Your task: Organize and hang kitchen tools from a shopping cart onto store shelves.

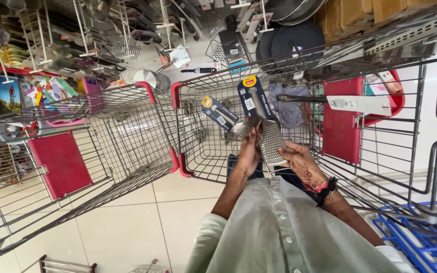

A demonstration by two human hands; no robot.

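Note:
My left hand (249, 149) grips a small steel strainer-like tool (227, 119) on a dark blue card, held over the wire shopping cart (198, 151). My right hand (299, 162) holds a flat metal hand grater (270, 139) with a blue card on its handle, its perforated blade resting on my fingers. Both hands meet above the cart's near edge. A grey cloth (287, 103) and a long flat white-labelled item (360, 103) lie further back in the cart.
A second wire cart (92, 151) with red flaps stands to the left. Kitchenware racks (92, 40) with pans and utensils fill the far side. A blue wire rack (421, 237) sits at the lower right on the tiled floor.

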